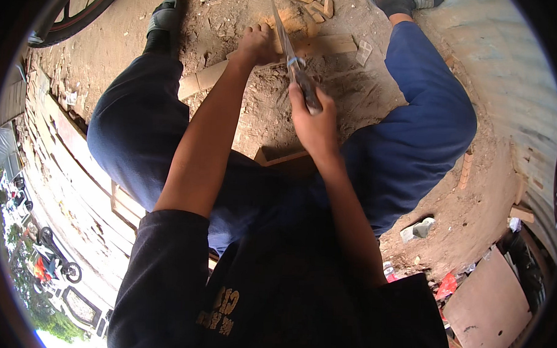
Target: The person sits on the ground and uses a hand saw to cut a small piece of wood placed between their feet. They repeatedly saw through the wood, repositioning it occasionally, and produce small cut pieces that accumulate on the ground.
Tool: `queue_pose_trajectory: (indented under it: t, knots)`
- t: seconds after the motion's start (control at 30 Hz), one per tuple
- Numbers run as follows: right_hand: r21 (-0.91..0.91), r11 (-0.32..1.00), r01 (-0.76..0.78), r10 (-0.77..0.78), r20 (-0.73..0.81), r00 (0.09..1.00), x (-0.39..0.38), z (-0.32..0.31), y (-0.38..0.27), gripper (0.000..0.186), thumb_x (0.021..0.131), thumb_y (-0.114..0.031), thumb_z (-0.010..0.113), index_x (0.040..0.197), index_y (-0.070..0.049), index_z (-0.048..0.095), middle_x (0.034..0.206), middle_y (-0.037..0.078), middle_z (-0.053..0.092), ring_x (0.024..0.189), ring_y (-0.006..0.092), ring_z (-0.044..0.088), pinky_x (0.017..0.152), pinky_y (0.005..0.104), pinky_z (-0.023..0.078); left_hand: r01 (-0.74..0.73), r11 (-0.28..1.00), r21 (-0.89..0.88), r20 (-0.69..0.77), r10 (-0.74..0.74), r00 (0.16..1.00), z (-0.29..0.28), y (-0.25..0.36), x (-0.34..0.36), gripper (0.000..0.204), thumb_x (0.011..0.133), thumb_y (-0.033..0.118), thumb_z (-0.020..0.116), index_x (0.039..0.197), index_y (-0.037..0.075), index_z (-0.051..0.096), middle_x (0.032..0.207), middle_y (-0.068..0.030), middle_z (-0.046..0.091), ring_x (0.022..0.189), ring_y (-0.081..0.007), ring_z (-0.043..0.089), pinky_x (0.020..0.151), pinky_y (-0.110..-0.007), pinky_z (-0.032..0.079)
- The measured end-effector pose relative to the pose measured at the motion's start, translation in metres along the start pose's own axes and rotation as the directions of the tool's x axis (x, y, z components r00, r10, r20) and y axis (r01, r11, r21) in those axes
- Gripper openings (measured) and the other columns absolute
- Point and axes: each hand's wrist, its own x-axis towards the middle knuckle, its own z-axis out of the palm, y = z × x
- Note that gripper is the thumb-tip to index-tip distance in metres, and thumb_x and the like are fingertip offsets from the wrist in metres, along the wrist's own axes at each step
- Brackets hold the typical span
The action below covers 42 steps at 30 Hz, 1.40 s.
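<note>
My right hand (pixel 314 117) is closed around the dark handle of a hand saw (pixel 282 36), whose long blade points up and away from me over a wooden plank (pixel 334 44). Just left of the blade, my left hand (pixel 257 45) grips the plank with curled fingers. The plank lies low across the dirt between my spread legs, with light sawdust (pixel 296 20) beside the blade. Several small wood offcuts (pixel 318 8) lie beyond it. Exactly where the saw's teeth meet the wood is hard to make out.
A wheel (pixel 75 26) stands at upper left, corrugated metal sheeting (pixel 503 71) along the right. A pale board (pixel 488 304) and red scraps (pixel 447 284) lie lower right. Parked motorbikes (pixel 55 258) show at far left. Below my right hand sits a wooden piece (pixel 279 160).
</note>
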Motion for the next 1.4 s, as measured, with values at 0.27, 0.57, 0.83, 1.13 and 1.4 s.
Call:
queue_pose_trajectory:
  t: [0.27, 0.57, 0.83, 1.13, 1.4]
  knots:
    - [-0.071, 0.988, 0.136, -0.141, -0.081, 0.987, 0.009, 0.01, 0.016, 0.02, 0.096, -0.017, 0.062, 0.106, 0.0, 0.066, 0.067, 0.002, 0.058, 0.062, 0.0077, 0.05, 0.058, 0.0298, 0.042, -0.002, 0.999, -0.032, -0.09, -0.001, 0.996, 0.033, -0.011, 0.021, 0.095, 0.071, 0.062, 0.075, 0.126, -0.009, 0.044, 0.121, -0.022, 0.054, 0.121, -0.0387, 0.049, 0.104, -0.046, 0.042]
    - [-0.025, 0.987, 0.158, -0.159, -0.062, 0.985, -0.03, 0.008, 0.049, 0.018, 0.095, -0.018, 0.062, 0.1, 0.0, 0.064, 0.065, 0.005, 0.054, 0.06, 0.0114, 0.052, 0.057, 0.0309, 0.043, 0.088, 0.984, -0.154, -0.149, -0.112, 0.982, 0.024, 0.007, -0.006, 0.095, 0.064, 0.05, 0.083, 0.132, -0.001, 0.04, 0.128, -0.0207, 0.049, 0.122, -0.0396, 0.048, 0.101, -0.047, 0.046]
    - [0.016, 0.975, 0.223, -0.223, -0.035, 0.974, 0.002, 0.022, 0.062, 0.042, 0.094, -0.014, 0.062, 0.131, 0.004, 0.055, 0.101, 0.021, 0.069, 0.091, 0.0243, 0.07, 0.081, 0.0336, 0.052, 0.023, 0.863, -0.505, -0.099, -0.084, 0.992, 0.029, -0.01, -0.008, 0.071, 0.083, 0.043, 0.056, 0.139, 0.002, 0.042, 0.144, -0.0194, 0.042, 0.137, -0.0367, 0.034, 0.107, -0.054, 0.035]
    - [0.011, 0.963, 0.269, -0.268, -0.025, 0.963, 0.003, 0.025, 0.058, 0.041, 0.098, -0.015, 0.059, 0.134, 0.004, 0.054, 0.078, 0.002, 0.057, 0.071, 0.0056, 0.052, 0.066, 0.0245, 0.047, 0.23, 0.507, -0.831, -0.282, -0.74, 0.61, 0.042, 0.01, 0.011, 0.05, 0.094, 0.037, 0.043, 0.085, -0.003, 0.072, 0.081, -0.0282, 0.067, 0.08, -0.0451, 0.067, 0.089, -0.049, 0.047]
    - [0.099, 0.983, 0.152, -0.152, -0.011, 0.988, -0.004, 0.016, 0.056, 0.044, 0.095, -0.006, 0.058, 0.136, 0.008, 0.049, 0.093, 0.012, 0.067, 0.078, 0.0098, 0.059, 0.072, 0.0266, 0.049, 0.477, 0.532, -0.7, -0.185, -0.78, 0.597, 0.034, 0.027, 0.021, 0.048, 0.09, 0.036, 0.045, 0.08, 0.0, 0.075, 0.078, -0.0244, 0.07, 0.079, -0.0357, 0.069, 0.092, -0.044, 0.045]
